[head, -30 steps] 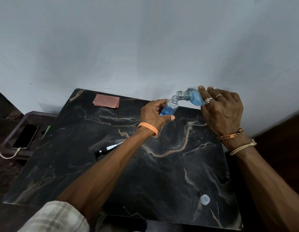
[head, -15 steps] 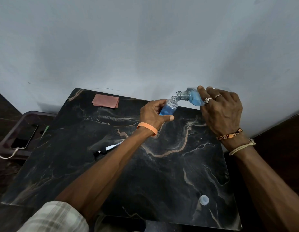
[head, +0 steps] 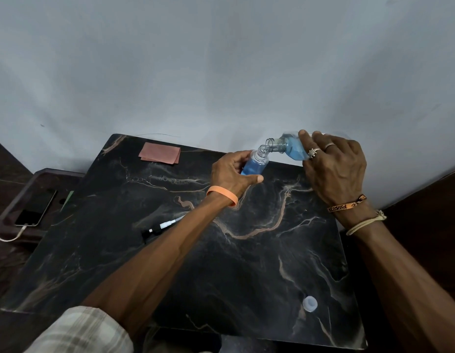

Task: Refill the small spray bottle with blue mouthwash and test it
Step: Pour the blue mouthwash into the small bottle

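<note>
Mouthwash bottle (head: 292, 149) clasped tilted in right hand (head: 336, 170), mouth at small spray bottle (head: 255, 166) gripped by left hand (head: 229, 175)

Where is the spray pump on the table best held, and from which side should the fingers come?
Probably at the black head, the thick left end of the spray pump, with fingers coming down from above. It lies flat on the table, and the left forearm hides its thin tube end.

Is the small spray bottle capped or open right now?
Open: small spray bottle shows a bare neck; its pump lies apart on the table.
</note>
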The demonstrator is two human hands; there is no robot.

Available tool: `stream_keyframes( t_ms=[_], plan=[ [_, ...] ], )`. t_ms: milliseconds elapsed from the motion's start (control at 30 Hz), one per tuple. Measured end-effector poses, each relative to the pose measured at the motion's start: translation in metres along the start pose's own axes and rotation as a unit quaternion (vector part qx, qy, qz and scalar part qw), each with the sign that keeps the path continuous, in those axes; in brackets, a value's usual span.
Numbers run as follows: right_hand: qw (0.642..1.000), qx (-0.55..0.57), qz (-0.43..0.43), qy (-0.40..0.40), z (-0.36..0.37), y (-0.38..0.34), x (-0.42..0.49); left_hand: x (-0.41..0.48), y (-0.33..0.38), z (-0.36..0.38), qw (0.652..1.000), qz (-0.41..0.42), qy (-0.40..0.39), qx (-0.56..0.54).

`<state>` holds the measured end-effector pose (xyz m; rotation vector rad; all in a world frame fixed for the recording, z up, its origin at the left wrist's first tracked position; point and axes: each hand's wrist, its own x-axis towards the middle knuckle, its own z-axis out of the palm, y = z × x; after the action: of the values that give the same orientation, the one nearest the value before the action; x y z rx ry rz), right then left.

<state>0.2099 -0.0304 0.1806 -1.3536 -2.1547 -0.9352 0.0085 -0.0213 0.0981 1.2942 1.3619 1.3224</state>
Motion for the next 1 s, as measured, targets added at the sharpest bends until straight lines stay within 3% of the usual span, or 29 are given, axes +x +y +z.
stream_keyframes(
  t_ms=[1000],
  plan=[
    [1.000,0.004,-0.001,0.013,0.0025,0.0032,-0.0008,0.0027,-0.0037,0.0027,1.000,0.006,0.003,0.003]
  ],
)
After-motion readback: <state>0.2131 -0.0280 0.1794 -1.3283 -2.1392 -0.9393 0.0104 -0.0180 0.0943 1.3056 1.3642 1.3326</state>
